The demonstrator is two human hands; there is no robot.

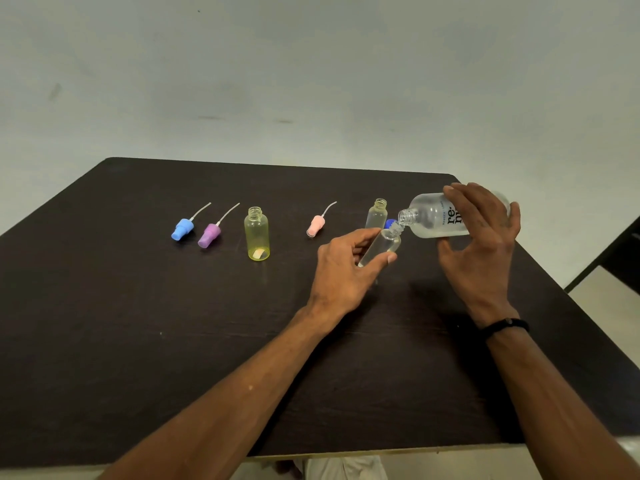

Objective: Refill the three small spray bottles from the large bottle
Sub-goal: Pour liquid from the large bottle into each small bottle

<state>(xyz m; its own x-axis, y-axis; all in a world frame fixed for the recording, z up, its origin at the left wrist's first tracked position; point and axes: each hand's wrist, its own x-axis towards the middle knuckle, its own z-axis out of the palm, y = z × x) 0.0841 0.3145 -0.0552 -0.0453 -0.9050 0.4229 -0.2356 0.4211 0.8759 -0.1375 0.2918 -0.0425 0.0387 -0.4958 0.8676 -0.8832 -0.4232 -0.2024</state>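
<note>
Your right hand [479,233] grips the large bottle [431,216], tipped mouth-down to the small clear bottle [382,245] your left hand [346,268] holds tilted. A second clear bottle [377,213] and the yellow bottle [257,235] stand uncapped on the table [138,306]; three spray heads [209,233] lie nearby.

The table [138,306] has a dark, matt top with a faint wood-like grain. The large bottle [429,216] is clear, glossy plastic (or glass; cannot tell) with black printed lettering. At its 8 o'clock, the small clear bottle [384,245] is smooth and transparent. The yellow bottle [257,233] is translucent, glossy, yellow-tinted plastic. At 9 o'clock from it lie the purple spray head [209,235] and blue spray head [182,229], both matt, opaque plastic; the pink spray head [316,226] at its 3 o'clock looks alike. The wristband [505,325] is matt black. The wall [311,81] is pale, matt and scuffed.
</note>
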